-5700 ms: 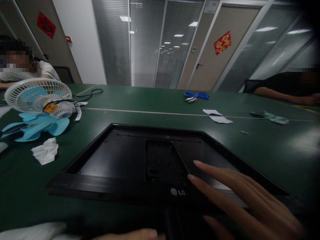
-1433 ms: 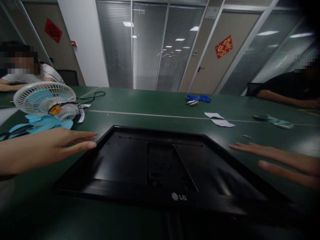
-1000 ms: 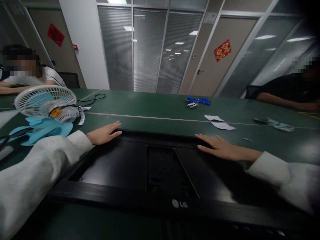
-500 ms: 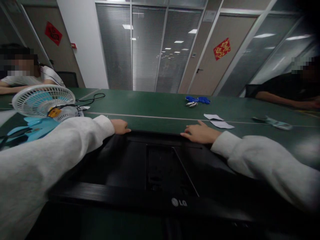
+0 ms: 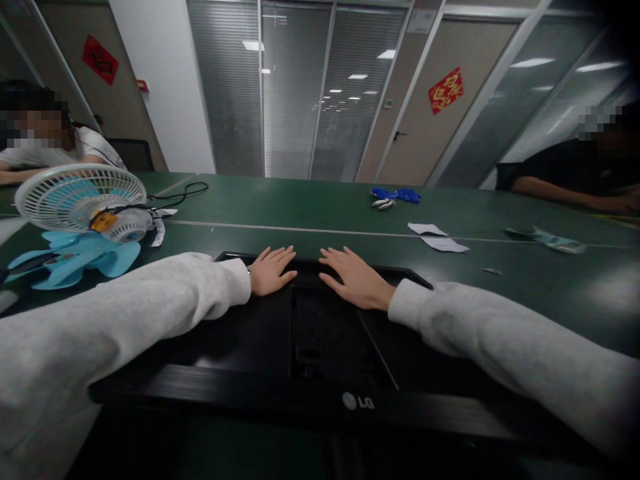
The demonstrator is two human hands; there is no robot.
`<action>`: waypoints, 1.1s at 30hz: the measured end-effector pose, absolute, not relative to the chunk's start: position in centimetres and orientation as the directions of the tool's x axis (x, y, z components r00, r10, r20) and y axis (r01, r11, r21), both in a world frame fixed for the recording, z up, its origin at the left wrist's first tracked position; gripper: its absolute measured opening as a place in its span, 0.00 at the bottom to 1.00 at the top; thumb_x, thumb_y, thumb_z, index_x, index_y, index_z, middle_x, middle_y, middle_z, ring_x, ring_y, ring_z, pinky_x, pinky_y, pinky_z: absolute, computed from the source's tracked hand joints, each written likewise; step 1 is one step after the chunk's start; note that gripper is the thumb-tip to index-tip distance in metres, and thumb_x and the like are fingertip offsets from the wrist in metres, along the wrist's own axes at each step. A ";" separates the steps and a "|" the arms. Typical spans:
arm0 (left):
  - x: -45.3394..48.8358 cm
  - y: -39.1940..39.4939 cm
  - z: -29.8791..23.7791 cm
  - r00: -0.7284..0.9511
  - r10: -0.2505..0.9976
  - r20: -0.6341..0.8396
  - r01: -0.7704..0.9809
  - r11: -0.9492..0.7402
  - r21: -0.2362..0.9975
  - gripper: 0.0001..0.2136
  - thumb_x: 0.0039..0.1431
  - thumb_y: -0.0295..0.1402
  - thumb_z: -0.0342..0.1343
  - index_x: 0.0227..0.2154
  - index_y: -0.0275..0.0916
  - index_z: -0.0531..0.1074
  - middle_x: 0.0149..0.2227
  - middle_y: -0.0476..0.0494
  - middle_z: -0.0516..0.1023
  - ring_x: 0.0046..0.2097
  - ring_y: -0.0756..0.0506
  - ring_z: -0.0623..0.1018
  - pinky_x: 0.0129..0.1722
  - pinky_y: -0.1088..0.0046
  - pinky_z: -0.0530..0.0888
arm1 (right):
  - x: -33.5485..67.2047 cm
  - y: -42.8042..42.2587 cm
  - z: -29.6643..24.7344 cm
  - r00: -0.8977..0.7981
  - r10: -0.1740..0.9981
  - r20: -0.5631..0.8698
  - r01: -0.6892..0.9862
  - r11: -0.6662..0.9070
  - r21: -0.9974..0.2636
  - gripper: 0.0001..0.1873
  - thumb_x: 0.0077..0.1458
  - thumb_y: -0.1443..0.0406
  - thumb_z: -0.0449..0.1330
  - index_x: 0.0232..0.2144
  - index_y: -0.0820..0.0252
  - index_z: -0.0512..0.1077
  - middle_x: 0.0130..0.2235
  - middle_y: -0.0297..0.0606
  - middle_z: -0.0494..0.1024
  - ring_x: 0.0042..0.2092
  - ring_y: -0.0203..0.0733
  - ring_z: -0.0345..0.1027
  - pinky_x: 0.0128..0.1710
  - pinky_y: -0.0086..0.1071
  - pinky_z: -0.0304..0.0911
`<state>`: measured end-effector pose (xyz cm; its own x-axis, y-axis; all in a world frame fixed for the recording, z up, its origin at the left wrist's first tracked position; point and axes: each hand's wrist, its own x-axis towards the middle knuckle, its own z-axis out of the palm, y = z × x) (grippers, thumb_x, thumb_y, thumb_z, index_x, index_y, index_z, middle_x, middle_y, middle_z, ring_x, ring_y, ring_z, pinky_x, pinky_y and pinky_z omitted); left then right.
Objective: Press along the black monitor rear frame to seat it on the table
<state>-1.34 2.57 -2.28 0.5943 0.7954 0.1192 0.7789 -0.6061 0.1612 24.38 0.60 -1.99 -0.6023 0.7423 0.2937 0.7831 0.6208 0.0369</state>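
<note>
L hand (image 5: 271, 271) and R hand (image 5: 356, 280), mid-frame, palms down, fingers loosely spread, gripping nothing, at far rim of black LG panel (image 5: 325, 333), lower ctr.; firm contact can't be told from here, but even, light pressure w/ both would likely serve best.

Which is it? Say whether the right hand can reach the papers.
Likely yes: the right hand is over the panel, the papers lie beyond its far edge, and nothing visible stands between.
</note>
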 end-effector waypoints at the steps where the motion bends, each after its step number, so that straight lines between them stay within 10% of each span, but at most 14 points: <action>1: -1.3 2.6 -2.2 0.614 0.780 0.121 0.763 -0.626 0.164 0.22 0.67 0.39 0.56 0.61 0.41 0.63 0.65 0.37 0.62 0.63 0.34 0.66 0.61 0.43 0.64 | 24.4 0.7 -2.1 -0.604 0.740 0.297 0.781 0.624 0.035 0.25 0.63 0.54 0.57 0.56 0.61 0.66 0.59 0.46 0.65 0.60 0.48 0.60 0.59 0.52 0.59; 27: -1.2 2.7 -0.5 0.752 0.656 0.057 0.618 -0.733 0.282 0.24 0.67 0.40 0.56 0.63 0.42 0.61 0.68 0.37 0.57 0.66 0.33 0.61 0.64 0.40 0.58 | 24.2 0.3 -0.4 -0.677 0.716 0.171 0.720 0.692 -0.044 0.26 0.63 0.54 0.57 0.59 0.60 0.63 0.61 0.47 0.63 0.61 0.49 0.59 0.60 0.53 0.58; 33: -2.9 0.2 5.7 0.737 0.675 0.006 0.603 -0.662 0.446 0.20 0.69 0.46 0.52 0.55 0.38 0.70 0.57 0.38 0.73 0.57 0.39 0.74 0.59 0.49 0.68 | 25.3 -2.8 3.3 -0.721 0.693 0.022 0.691 0.720 -0.063 0.23 0.64 0.54 0.56 0.56 0.60 0.67 0.59 0.46 0.66 0.58 0.46 0.62 0.59 0.50 0.61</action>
